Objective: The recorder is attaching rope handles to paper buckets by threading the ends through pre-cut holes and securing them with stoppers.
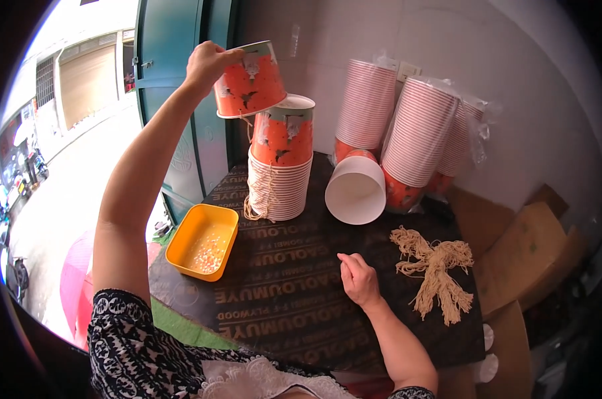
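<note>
My left hand [212,65] is raised, pinching the upper end of an orange paper bucket [251,83] with a printed pattern. This bucket is upside down and tilted, its white rim lowermost and a thin cord dangling from it. Just below and to its right stands a stack of upturned matching paper buckets [281,183], with loops of beige cord hanging down its left side. Over the table in front, my right hand [359,279] is closed with the fingers curled, and I see nothing in it. A bunch of beige cords [441,269] lies to its right.
A yellow plastic tray [228,249] with small pale bits sits at the table's left. One bucket [355,189] lies on its side, white opening toward me. Plastic-wrapped bucket stacks [421,130] stand by the wall. Cardboard boxes [534,246] are at right, a teal door [171,100] at left.
</note>
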### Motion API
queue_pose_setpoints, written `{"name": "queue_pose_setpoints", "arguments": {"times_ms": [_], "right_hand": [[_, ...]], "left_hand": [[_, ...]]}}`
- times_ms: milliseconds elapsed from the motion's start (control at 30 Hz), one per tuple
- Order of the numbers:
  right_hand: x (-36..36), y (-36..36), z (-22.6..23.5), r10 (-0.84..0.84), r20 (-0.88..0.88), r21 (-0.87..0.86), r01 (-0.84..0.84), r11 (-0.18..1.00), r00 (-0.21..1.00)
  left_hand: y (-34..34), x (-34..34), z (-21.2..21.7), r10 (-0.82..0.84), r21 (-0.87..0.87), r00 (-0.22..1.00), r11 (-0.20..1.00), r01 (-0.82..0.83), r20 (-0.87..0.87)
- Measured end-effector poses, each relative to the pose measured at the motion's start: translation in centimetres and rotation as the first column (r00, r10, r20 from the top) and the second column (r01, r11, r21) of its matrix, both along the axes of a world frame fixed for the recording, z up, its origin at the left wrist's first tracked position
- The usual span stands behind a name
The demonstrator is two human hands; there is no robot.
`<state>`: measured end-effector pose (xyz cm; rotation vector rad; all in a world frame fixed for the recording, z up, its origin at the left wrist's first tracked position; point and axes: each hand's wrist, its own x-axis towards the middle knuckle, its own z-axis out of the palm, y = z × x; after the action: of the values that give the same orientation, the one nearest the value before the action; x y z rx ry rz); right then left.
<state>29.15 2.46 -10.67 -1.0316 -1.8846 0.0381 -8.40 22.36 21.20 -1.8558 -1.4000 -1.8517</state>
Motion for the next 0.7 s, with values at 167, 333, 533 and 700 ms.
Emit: {"name": "queue_pose_setpoints", "arguments": {"times_ms": [167,333,533,700], "right_hand": [[0.5,0.1,-0.2,-0.003,0.048,-0.019,0.004,1.0,0.999],[0.2,0.2,-0.2,0.015,0.071,-0.013,-0.014,1.0,0.997],[0.4,0.0,-0.2,0.026,0.073,-0.005,-0.026,1.0,0.997],[0.5,0.1,-0.4,0.029,0.093,0.009,-0.03,1.0,0.995]], "left_hand": [[-0.8,4.6,0.8,0.023,-0.179,0.991,0.983,-0.047,-0.132],[-0.8,7.8,-0.2,0.053,-0.181,0.975,0.979,-0.093,-0.214],[-1.6,9.8,-1.5,0.075,-0.175,0.952,0.976,-0.132,-0.298],[-1.3,10.1,-2.9,0.062,-0.255,0.943,0.955,-0.151,-0.326]]}}
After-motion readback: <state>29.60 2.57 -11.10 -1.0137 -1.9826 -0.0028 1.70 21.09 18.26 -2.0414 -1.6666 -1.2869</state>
